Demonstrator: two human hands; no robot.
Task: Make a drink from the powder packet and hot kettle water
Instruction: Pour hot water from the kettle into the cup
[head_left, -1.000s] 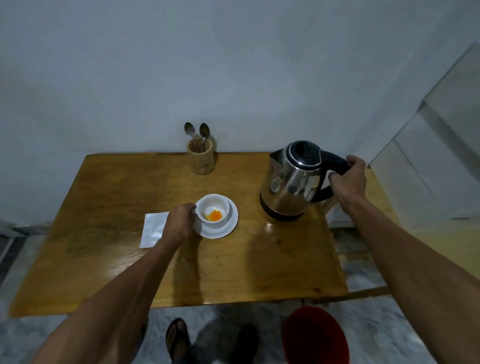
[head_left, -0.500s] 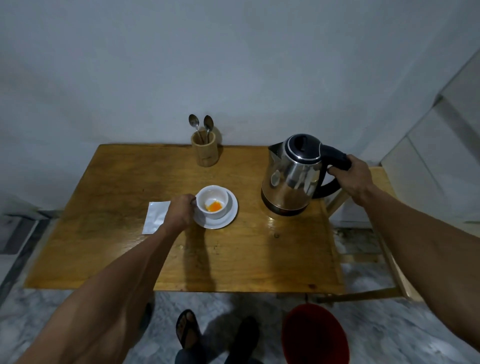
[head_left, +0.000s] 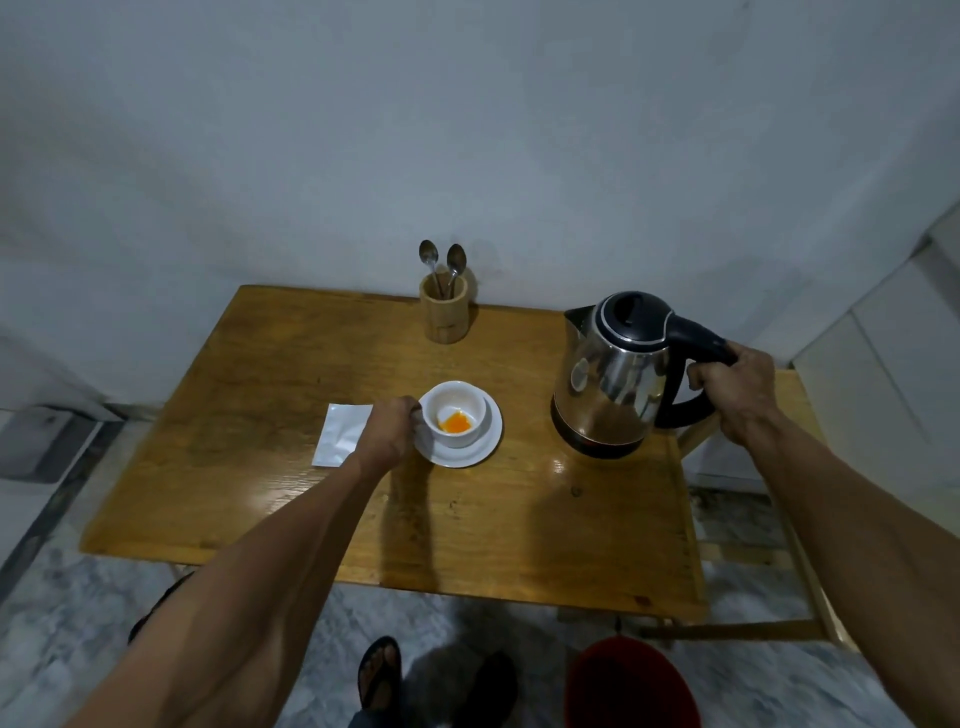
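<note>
Two bare hands are engaged at a wooden table (head_left: 291, 467). The left hand (head_left: 387, 428) rests against the near-left side of a white cup (head_left: 457, 418), with the fingers curled at the cup's handle side; the handle itself is hidden behind the hand. The cup stands upright on a white saucer (head_left: 480, 447) and contains a small heap of orange powder (head_left: 455, 423) at its bottom. A white powder packet (head_left: 337, 434) lies flat on the table just left of the left hand. The right hand (head_left: 735, 387) is clenched around the black handle of a steel kettle (head_left: 615, 374). The kettle stands upright near the table's right edge, lid closed, spout pointing left. A wooden holder (head_left: 444, 312) with two spoons (head_left: 441, 262) stands at the table's far edge.
</note>
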